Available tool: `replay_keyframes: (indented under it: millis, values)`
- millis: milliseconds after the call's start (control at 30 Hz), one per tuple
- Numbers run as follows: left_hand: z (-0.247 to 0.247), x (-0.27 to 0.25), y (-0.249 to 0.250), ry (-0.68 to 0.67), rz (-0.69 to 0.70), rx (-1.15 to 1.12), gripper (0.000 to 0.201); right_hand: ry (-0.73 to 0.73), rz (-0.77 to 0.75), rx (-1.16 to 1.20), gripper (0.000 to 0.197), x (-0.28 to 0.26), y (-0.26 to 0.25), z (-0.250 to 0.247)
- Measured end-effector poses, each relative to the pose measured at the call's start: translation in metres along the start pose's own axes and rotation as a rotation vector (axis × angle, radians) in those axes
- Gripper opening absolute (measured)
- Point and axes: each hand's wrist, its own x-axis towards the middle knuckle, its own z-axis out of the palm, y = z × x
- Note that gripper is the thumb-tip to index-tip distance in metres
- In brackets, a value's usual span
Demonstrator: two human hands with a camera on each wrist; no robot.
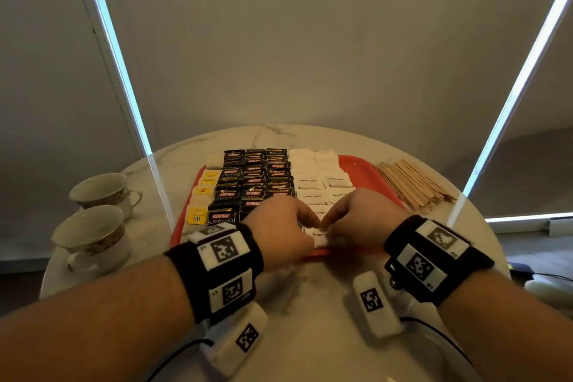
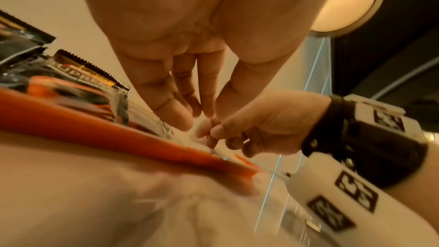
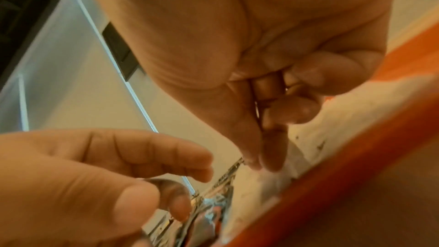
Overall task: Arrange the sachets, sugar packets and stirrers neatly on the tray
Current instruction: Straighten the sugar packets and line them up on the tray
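A red tray (image 1: 366,170) on the round marble table holds rows of yellow tea sachets (image 1: 201,195), black Kopiko sachets (image 1: 254,177) and white brown-sugar packets (image 1: 310,183). Both hands meet at the tray's front edge over one sugar packet (image 1: 319,234). My right hand (image 3: 261,164) pinches that packet's edge between thumb and forefinger. My left hand (image 3: 180,185) has loosely bent fingers, and one fingertip touches the nearest black sachet (image 3: 213,204) beside the packet. The wooden stirrers (image 1: 412,183) lie in a loose pile on the table, right of the tray.
Two gold-rimmed teacups (image 1: 102,192) (image 1: 90,232) stand on the table's left side, close to its edge. The tray's far right corner shows bare red. Grey blinds hang behind the table. Cables trail from both wrist units at the near edge.
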Motion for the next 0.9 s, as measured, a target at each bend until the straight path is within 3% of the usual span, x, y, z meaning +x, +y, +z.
replay_keyframes:
  millis: [200,400,533,600,733,900]
  values:
    - [0.016,0.002,0.008,-0.153,-0.014,0.236,0.049,-0.011,-0.031,-0.04,0.015,-0.008,-0.007,-0.006]
    - [0.016,0.001,0.013,-0.121,-0.022,0.315,0.048,0.004,0.006,0.075,0.015,-0.011,0.002,-0.008]
    - [0.016,-0.001,0.014,-0.116,-0.005,0.334,0.052,0.072,0.053,0.318,0.021,-0.011,0.012,-0.014]
    - [0.017,0.0,0.014,-0.121,0.003,0.341,0.055,0.179,0.068,0.482,0.018,-0.011,0.017,-0.017]
    - [0.016,0.003,0.014,-0.134,-0.027,0.336,0.055,0.393,0.126,0.735,0.034,-0.01,0.025,-0.021]
    - [0.012,0.004,0.018,-0.142,-0.056,0.322,0.057,0.236,0.195,1.058,0.031,-0.004,0.03,-0.007]
